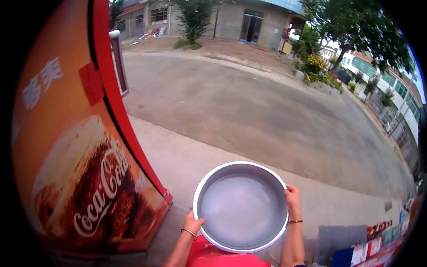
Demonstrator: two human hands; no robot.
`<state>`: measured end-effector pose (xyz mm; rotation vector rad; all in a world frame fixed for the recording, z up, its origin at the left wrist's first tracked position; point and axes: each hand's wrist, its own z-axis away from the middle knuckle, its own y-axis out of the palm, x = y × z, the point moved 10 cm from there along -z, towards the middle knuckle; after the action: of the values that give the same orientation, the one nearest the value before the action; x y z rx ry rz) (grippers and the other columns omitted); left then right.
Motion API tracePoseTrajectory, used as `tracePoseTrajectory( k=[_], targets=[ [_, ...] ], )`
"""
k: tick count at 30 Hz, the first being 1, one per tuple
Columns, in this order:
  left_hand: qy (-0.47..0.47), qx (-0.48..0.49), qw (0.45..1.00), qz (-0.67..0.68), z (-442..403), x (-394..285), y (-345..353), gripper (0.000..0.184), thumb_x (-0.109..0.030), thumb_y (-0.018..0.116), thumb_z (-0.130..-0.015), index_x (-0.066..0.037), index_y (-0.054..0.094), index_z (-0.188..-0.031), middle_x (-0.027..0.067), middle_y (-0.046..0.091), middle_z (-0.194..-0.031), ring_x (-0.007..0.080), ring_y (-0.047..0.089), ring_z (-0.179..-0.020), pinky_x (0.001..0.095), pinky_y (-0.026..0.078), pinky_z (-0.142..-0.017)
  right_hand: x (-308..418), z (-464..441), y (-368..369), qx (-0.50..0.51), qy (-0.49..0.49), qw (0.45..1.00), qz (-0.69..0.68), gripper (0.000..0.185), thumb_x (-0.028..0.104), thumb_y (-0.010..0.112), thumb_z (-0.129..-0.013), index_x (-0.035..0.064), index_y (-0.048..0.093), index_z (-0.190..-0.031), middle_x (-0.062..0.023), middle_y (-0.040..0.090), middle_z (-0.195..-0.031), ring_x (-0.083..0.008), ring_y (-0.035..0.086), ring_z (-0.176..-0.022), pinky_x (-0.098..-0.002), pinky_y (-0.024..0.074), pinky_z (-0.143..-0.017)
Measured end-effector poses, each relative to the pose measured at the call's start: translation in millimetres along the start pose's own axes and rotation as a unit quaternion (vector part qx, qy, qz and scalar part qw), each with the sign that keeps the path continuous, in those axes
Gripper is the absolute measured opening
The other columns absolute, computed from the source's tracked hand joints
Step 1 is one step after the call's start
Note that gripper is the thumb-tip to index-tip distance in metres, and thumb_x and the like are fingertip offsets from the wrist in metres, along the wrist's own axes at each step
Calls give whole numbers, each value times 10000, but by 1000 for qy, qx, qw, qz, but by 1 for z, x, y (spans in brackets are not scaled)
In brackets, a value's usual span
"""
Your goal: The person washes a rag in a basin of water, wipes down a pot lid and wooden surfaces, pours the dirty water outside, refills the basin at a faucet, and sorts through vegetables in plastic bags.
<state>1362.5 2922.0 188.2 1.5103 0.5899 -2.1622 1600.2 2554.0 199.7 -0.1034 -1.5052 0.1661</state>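
Note:
A round metal basin [240,164] is held out in front of my body, with cloudy water [239,209] inside it. My left hand [194,223] grips the rim at the lower left, thumb over the edge. On the right side of the rim, my right hand [292,200] is closed round the edge, its other fingers partly hidden behind the wall. Each wrist wears a bracelet. Red clothing [222,259] shows just below the basin.
A tall red cabinet with a Coca-Cola picture [102,191] stands close on my left. Ahead, a pale concrete strip [164,147] meets a grey road [249,107]. Boxes and goods [367,249] sit at the lower right. Across the road are a building [231,24] and yellow flowers [315,64].

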Motion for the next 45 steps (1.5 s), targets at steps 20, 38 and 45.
tracePoseTrajectory(
  k=[20, 38, 45],
  targets=[
    [1, -197, 975, 100, -487, -150, -82, 321, 23, 568, -610, 37, 568, -931, 79, 611, -753, 146, 573, -640, 267, 464, -574, 176, -506, 479, 239, -53, 969, -12, 259, -6, 481, -729, -73, 602, -949, -69, 618, -801, -110, 563, -687, -222, 444, -604],
    [-49, -338, 938, 66, -886, -299, -454, 341, -56, 604, -622, 11, 584, -956, 118, 642, -831, 183, 616, -755, 291, 480, -671, 294, -735, 1134, 358, -43, 933, 4, 251, -19, 499, -729, -68, 605, -950, -81, 627, -790, -132, 580, -660, -236, 459, -601],
    [-14, -386, 914, 121, -1045, -338, -634, 321, -27, 590, -634, 22, 585, -952, 91, 635, -804, 163, 604, -716, 284, 478, -643, 369, -772, 1408, 386, -106, 916, 34, 242, 32, 513, -763, -73, 596, -965, -88, 626, -808, -132, 581, -681, -241, 461, -604]
  ],
)
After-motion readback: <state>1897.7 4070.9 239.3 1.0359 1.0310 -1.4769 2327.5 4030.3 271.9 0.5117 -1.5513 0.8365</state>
